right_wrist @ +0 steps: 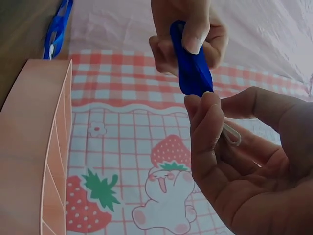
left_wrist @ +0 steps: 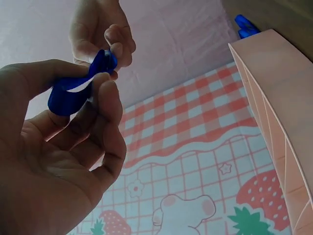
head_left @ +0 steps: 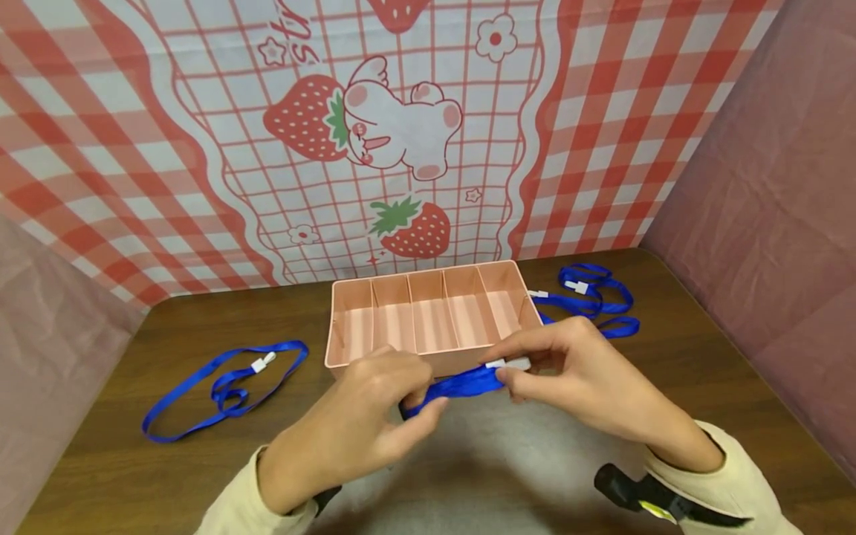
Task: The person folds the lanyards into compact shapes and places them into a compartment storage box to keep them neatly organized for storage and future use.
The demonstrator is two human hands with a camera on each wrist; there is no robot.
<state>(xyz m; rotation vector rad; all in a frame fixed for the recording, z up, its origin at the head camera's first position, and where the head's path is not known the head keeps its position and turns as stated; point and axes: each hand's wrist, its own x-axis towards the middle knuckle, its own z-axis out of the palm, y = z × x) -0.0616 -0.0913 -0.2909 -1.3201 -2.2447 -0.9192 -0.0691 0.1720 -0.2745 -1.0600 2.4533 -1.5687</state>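
Note:
A blue lanyard, folded into a short flat bundle, is held between both hands in front of the box. My left hand pinches its folded end between thumb and fingers. At the other end, my right hand grips the bundle by its white clip. The right wrist view shows the folded strap stretching from hand to hand, with the clip's loop poking out below the right fingers. Just behind the hands stands a pink box with several compartments, none holding anything visible.
On the dark wooden table, one loose blue lanyard with a white clip lies left of the box. More blue lanyards lie tangled to its right. Behind rises a strawberry-patterned cloth.

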